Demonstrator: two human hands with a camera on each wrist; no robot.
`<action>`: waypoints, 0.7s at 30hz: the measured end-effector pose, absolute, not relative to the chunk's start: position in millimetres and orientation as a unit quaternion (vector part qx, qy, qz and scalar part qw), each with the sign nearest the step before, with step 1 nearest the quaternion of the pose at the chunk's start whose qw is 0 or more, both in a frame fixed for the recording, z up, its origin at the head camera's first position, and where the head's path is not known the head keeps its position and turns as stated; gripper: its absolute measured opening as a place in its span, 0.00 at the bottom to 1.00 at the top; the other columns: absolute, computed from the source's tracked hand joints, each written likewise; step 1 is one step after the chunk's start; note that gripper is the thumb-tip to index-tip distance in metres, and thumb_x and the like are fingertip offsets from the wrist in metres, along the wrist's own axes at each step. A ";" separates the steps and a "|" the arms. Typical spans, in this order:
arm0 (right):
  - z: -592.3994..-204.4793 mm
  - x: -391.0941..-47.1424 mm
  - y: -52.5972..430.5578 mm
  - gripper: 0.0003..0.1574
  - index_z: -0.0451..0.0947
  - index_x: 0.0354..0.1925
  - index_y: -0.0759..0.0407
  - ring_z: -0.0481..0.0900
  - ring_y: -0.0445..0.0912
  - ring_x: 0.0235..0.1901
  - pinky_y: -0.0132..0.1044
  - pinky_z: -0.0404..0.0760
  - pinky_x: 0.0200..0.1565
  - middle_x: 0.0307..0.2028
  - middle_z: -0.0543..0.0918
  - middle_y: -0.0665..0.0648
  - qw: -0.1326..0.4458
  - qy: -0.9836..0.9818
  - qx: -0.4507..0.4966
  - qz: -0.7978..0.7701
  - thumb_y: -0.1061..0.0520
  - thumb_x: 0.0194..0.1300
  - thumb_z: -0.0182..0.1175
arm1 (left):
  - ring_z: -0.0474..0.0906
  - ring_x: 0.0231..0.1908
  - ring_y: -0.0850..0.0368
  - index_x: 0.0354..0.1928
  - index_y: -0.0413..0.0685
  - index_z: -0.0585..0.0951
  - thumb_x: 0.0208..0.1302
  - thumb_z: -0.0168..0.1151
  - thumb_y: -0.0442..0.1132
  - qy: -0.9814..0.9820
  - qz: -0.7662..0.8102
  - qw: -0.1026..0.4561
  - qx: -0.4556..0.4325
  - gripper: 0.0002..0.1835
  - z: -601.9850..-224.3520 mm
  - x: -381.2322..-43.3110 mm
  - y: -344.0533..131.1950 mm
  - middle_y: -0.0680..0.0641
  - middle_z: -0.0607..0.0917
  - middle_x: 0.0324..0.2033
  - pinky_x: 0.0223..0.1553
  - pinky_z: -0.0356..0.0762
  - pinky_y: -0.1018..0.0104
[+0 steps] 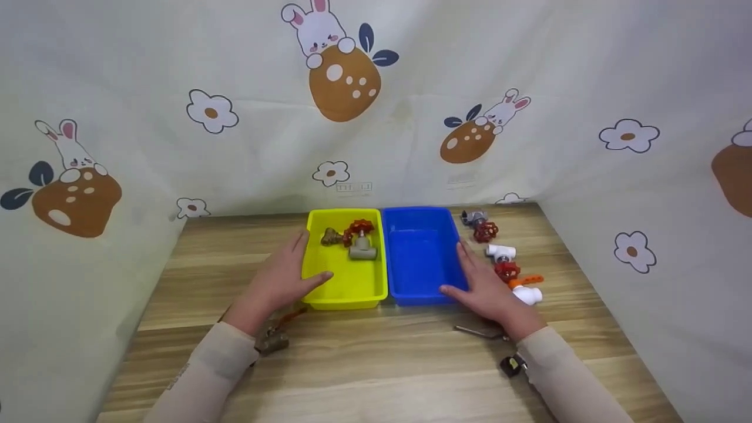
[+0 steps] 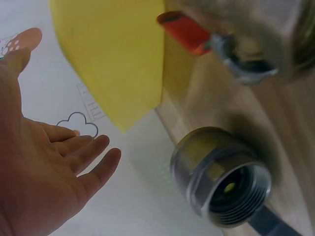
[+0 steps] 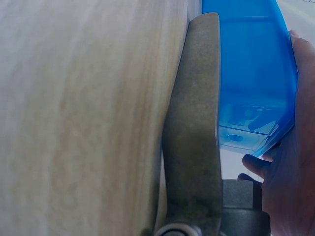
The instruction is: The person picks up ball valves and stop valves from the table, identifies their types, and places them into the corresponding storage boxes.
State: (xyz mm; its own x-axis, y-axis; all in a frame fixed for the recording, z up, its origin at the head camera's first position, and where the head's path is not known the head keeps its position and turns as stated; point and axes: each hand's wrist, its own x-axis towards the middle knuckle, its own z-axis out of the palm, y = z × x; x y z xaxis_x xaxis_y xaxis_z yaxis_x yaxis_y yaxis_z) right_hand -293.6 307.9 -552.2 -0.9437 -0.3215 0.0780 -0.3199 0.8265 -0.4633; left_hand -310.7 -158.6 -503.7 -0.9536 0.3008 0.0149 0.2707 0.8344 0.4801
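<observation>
A yellow bin (image 1: 343, 285) and a blue bin (image 1: 419, 264) stand side by side on the wooden table. My left hand (image 1: 281, 281) is at the yellow bin's left side, thumb over its rim; whether it touches is unclear. My right hand (image 1: 484, 289) lies along the blue bin's right side, its fingers at the wall. Both hands have extended fingers and grip nothing. Inside the yellow bin are a brass valve (image 1: 331, 237) and a grey valve (image 1: 363, 251), both with red handwheels. The blue bin holds nothing visible.
Right of the blue bin lie a grey valve (image 1: 473, 218) with red handwheel, a white tee-shaped valve (image 1: 501, 252) and a white valve (image 1: 529, 294) with orange handle. A metal lever (image 3: 194, 118) is near my right wrist; a metal ball valve (image 2: 221, 177) is near my left.
</observation>
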 end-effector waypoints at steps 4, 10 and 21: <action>-552.7 -294.0 307.9 0.73 0.38 0.91 0.55 0.49 0.70 0.85 0.74 0.57 0.78 0.90 0.43 0.61 0.001 0.955 -0.168 -0.243 0.19 0.73 0.59 | 0.54 0.84 0.30 0.90 0.42 0.44 0.63 0.63 0.83 0.959 0.237 0.039 0.150 0.72 -511.2 -306.8 -159.3 0.36 0.47 0.89 0.79 0.59 0.31; -553.1 -293.3 308.5 0.73 0.38 0.91 0.57 0.49 0.71 0.85 0.75 0.56 0.78 0.90 0.43 0.63 0.000 0.957 -0.167 -0.238 0.19 0.74 0.59 | 0.49 0.85 0.32 0.90 0.41 0.41 0.56 0.61 0.89 0.959 0.223 0.057 0.163 0.79 -519.0 -304.8 -158.8 0.37 0.42 0.89 0.81 0.56 0.34; -554.2 -294.2 307.7 0.72 0.40 0.91 0.58 0.50 0.71 0.85 0.74 0.57 0.78 0.90 0.44 0.62 -0.010 0.954 -0.172 -0.244 0.22 0.74 0.62 | 0.53 0.84 0.31 0.90 0.42 0.39 0.60 0.63 0.84 0.966 0.192 0.058 0.164 0.76 -527.7 -301.9 -152.7 0.39 0.39 0.89 0.78 0.60 0.29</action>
